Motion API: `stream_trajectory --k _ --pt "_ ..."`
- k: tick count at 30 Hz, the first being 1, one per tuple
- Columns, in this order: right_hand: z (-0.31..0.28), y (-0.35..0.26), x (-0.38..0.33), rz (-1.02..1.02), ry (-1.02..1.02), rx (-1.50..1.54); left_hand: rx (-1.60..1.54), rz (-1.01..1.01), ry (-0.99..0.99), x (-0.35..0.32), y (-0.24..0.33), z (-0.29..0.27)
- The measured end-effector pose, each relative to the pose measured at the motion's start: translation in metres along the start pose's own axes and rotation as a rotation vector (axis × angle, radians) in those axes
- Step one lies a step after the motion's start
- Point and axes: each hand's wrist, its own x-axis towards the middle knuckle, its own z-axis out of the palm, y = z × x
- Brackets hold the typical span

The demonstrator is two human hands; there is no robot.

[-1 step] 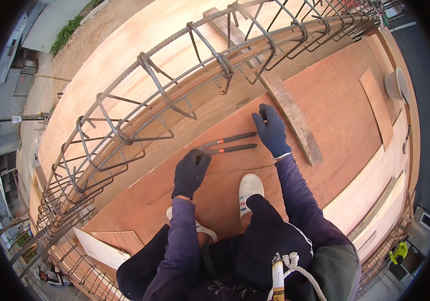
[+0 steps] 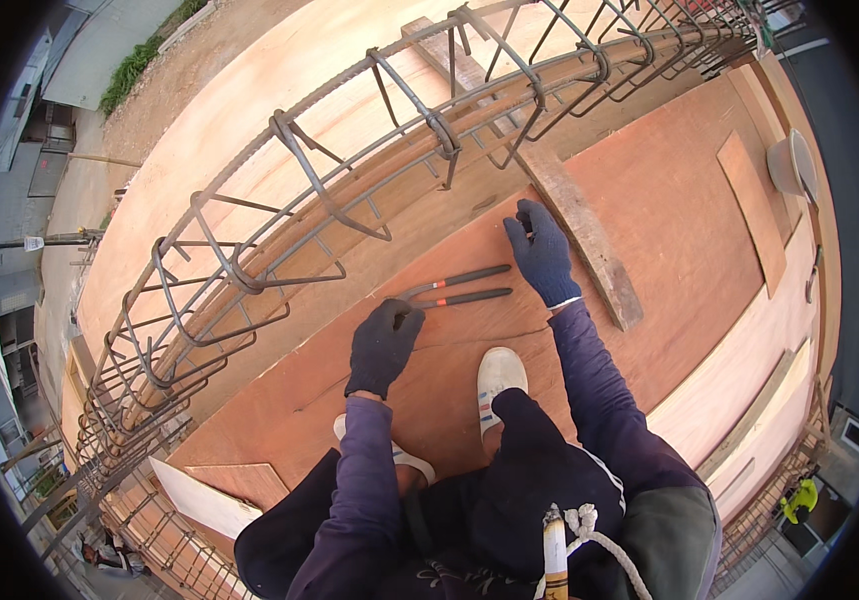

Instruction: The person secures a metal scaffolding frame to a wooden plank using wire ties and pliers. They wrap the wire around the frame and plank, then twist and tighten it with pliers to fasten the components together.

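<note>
My left hand [image 2: 386,347], in a dark knitted glove, is closed with its fingers curled over the head end of a long-handled pair of pliers [image 2: 464,287]. The glove hides the jaws, so whether the fingers grip them cannot be told. The dark handles, with orange bands, spread apart to the right above a reddish plywood sheet [image 2: 429,370]. Just beyond the handle ends is my right hand [image 2: 543,255], gloved too. Its fingers are half bent, the thumb stands apart from them, and nothing shows between. A rough wooden plank [image 2: 589,240] runs close beside it.
A long cage of bent steel bars [image 2: 319,185] arches across the far side. At the right, a grey bucket [image 2: 791,165] stands near a loose plywood strip [image 2: 752,215]. White shoes [image 2: 502,375] rest on the sheet. A lit cigarette [image 2: 555,550] shows at the lower edge.
</note>
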Motion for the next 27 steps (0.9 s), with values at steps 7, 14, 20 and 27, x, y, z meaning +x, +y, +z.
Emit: stream_trajectory --k 7,14,20,27 --pt "0.003 -0.007 0.071 -0.107 -0.039 0.045 0.033 0.1 -0.048 0.002 0.018 0.015" --pt "0.007 -0.013 0.09 -0.138 -0.082 -0.026 0.081 0.084 -0.088 -0.003 0.025 0.021" --pt "0.01 -0.011 0.089 -0.15 -0.078 -0.025 0.071 0.173 -0.168 0.009 0.045 0.031" --pt "0.004 0.0 0.083 -0.1 -0.077 0.091 0.119 0.469 0.128 0.069 0.103 0.075"
